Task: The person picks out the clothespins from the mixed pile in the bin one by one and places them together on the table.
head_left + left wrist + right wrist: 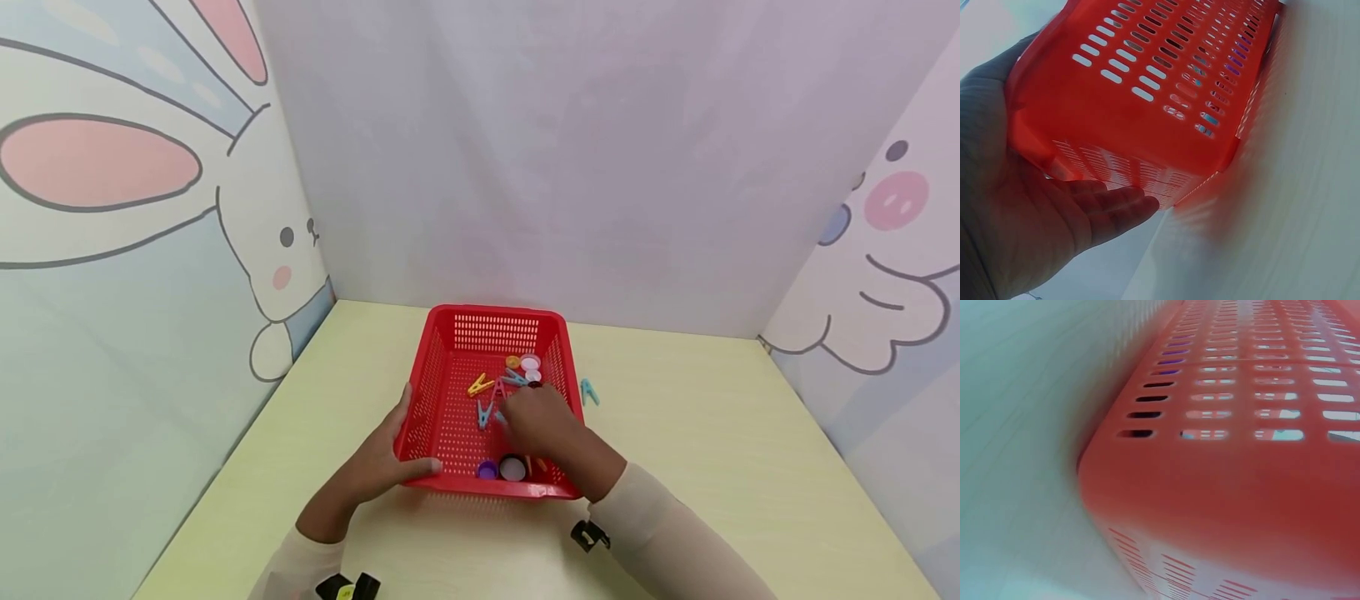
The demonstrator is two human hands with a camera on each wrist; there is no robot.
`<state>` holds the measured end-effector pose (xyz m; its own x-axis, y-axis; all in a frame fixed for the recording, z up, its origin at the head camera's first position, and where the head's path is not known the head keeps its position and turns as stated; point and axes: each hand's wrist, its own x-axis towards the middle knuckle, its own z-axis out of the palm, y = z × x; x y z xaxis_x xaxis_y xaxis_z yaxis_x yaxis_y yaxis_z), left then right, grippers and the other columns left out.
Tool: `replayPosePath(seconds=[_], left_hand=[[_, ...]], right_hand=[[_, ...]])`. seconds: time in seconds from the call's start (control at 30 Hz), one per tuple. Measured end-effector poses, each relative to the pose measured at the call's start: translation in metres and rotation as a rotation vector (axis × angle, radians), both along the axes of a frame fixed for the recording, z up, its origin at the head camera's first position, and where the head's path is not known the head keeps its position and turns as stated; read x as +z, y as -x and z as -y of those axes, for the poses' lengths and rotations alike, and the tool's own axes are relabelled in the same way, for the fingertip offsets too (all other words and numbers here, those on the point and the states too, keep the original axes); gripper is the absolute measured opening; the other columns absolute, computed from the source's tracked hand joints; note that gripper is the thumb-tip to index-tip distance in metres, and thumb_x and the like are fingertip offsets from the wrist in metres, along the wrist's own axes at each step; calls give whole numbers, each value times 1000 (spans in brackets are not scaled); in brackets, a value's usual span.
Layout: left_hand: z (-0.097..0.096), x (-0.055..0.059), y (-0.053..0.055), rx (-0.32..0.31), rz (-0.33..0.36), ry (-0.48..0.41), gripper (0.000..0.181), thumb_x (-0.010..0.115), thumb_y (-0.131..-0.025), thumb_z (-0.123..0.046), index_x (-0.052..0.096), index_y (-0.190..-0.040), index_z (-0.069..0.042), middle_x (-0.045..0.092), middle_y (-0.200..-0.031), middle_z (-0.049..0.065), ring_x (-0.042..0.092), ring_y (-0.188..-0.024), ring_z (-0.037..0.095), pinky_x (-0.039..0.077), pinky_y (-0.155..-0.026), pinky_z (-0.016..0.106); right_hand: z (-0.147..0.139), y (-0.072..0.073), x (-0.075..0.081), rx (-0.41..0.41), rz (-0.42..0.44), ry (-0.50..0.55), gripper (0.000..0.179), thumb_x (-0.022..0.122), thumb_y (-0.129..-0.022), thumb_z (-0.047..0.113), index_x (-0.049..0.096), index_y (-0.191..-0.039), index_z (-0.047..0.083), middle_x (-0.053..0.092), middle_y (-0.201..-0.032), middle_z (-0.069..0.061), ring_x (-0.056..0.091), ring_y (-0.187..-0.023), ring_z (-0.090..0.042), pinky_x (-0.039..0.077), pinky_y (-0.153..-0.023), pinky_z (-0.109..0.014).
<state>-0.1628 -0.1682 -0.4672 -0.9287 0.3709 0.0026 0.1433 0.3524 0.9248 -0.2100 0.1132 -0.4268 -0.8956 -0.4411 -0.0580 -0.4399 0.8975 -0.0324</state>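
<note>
A red plastic basket [495, 310] with slotted walls stands on the table. At its front left corner my left hand [381, 460] grips it, thumb over the rim and fingers along the outside wall. The left wrist view shows that hand [1041, 212] around the corner from outside. My right hand [542, 421] reaches down into the basket's right half. Its fingertips are beside a partly covered blue clothespin [500, 417], and whether they pinch it is hidden. Around it lie a pink clothespin [498, 388], a yellow clothespin [480, 384] and another blue clothespin [484, 414].
Along the basket's front wall are a purple cap [487, 470] and a dark-rimmed round lid [513, 468]. Pale caps [530, 363] and a yellow cap [513, 362] lie near the back. One light blue clothespin [588, 392] is on the table, right of the basket. Curtain walls enclose the table.
</note>
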Motion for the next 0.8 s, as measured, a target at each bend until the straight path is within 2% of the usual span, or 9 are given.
replayPosePath(seconds=[0.1,0.3,0.4,0.5,0.57,0.63,0.7,0.8], left_hand=[[0,0,0,-2,-3,-2,136,93,-83,-38,-3,-177,-21,40,-166,21,56,-140,42,68,-96,47],[0,0,-1,-3,3,-7,133,92,-84,-34,-2,-177,-20,39,-166,23,55,-140,41,68,-95,47],[0,-1,-1,2,7,-5,134,92,-84,-36,-2,-177,-20,39,-166,23,56,-139,41,68,-95,48],[-1,-2,-2,1,7,-6,134,92,-84,-36,-2,-177,-20,39,-166,23,56,-138,41,68,-95,47],[-1,-2,-2,1,6,-8,134,92,-84,-36,-2,-177,-20,39,-166,23,57,-138,41,68,-95,47],[-1,-2,-2,0,5,-8,134,92,-84,-36,-3,-177,-20,39,-167,22,56,-139,41,68,-95,46],[-2,-2,-2,7,8,-8,135,93,-83,-36,-3,-177,-21,39,-166,21,56,-140,41,68,-95,45],[-2,-3,-2,17,15,-7,136,93,-83,-35,-3,-177,-23,40,-166,19,55,-140,39,68,-95,43]], right_hand=[[-1,-2,3,12,-6,20,46,93,-84,35,83,-126,20,84,-108,-2,72,-79,-17,68,-79,-41],[-2,-5,6,-4,-15,60,40,88,-90,33,84,-126,17,83,-121,-4,75,-88,-21,67,-79,-39],[-3,-7,9,-9,-20,89,38,87,-92,29,83,-127,15,79,-133,-7,79,-101,-26,67,-77,-37],[-4,-9,13,-30,-36,125,40,87,-91,25,82,-129,13,75,-141,-8,79,-116,-32,70,-82,-42],[-5,-10,16,-49,-54,151,43,89,-90,23,81,-131,12,76,-137,-8,78,-117,-32,70,-86,-45],[-7,-11,20,-66,-78,174,47,92,-87,21,80,-132,11,76,-127,-8,78,-110,-27,70,-88,-47],[-10,-12,22,-80,-107,189,49,93,-86,20,79,-132,11,74,-116,-7,74,-100,-21,70,-86,-44],[-15,-13,25,-95,-153,225,54,96,-83,20,79,-133,13,71,-112,-6,68,-91,-15,70,-80,-40]])
